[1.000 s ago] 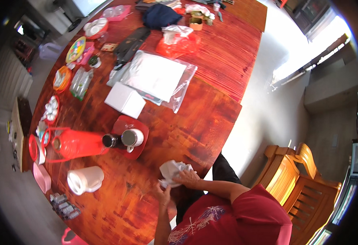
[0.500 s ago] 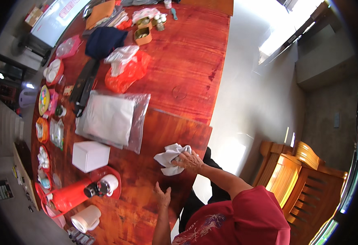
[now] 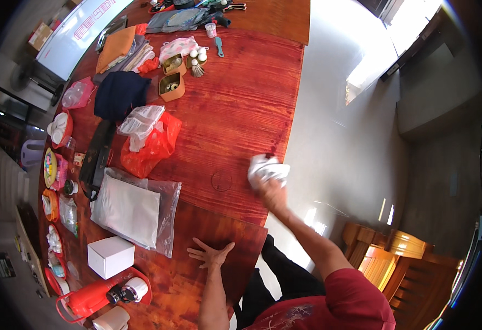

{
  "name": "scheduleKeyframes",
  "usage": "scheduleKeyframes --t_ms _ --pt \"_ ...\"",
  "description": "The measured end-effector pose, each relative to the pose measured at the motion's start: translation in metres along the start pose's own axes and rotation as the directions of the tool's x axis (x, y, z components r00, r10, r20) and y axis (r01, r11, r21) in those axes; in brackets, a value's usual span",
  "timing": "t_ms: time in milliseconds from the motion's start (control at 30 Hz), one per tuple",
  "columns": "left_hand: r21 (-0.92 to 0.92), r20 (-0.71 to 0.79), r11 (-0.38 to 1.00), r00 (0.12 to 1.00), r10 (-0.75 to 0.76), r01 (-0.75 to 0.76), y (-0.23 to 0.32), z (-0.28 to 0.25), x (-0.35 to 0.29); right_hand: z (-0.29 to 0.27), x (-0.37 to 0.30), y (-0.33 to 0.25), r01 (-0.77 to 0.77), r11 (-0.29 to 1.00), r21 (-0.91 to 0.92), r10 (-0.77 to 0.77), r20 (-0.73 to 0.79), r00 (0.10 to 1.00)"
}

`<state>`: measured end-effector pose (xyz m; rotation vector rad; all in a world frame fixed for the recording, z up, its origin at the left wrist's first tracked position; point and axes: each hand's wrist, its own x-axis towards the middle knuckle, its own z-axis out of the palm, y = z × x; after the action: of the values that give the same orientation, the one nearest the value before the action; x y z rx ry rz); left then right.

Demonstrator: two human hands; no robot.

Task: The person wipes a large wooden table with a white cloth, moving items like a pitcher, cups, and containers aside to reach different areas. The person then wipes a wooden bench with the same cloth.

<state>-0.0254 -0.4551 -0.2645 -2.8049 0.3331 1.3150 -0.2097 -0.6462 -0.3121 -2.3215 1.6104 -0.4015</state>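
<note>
While the right hand [image 3: 273, 192] holds a bunched white cloth [image 3: 267, 166] at the right edge of the table [image 3: 241, 126], blur hides its fingertips, so I cannot tell how firm the hold is. A weak grip could let the cloth slip over that edge to the floor [image 3: 334, 154]. The left hand [image 3: 212, 256] is empty, fingers spread wide; whether its palm touches wood is unclear. Swung leftward, it could shove the clear plastic bag [image 3: 167, 220] against the white box [image 3: 111, 257], perhaps jostling the mug [image 3: 135, 289].
</note>
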Motion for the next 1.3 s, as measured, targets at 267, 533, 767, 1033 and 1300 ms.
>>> scheduleKeyframes --t_ms 267,533,767,1033,1300 --pt "0.148 -0.084 0.983 0.992 -0.093 0.104 0.013 0.013 0.01 0.021 -0.03 -0.087 0.68 0.709 0.186 -0.697 0.326 0.639" --pt "-0.024 -0.047 0.999 0.998 -0.033 0.032 0.003 0.01 0.013 0.031 0.085 -0.035 0.505 0.862 -0.041 -0.496 0.129 0.858" --pt "-0.037 -0.052 0.998 0.998 -0.042 0.04 -0.001 0.007 0.016 0.025 0.214 -0.015 0.108 0.98 -0.168 -0.111 -0.012 0.994" --pt "0.025 -0.024 0.988 0.988 -0.151 0.152 0.013 0.005 0.018 0.061 0.157 -0.114 0.772 0.574 0.272 -0.816 0.275 0.509" --pt "-0.05 -0.273 0.998 0.962 0.03 -0.045 0.093 0.008 0.017 0.062 0.282 -0.05 0.673 0.732 0.105 -0.681 0.08 0.728"
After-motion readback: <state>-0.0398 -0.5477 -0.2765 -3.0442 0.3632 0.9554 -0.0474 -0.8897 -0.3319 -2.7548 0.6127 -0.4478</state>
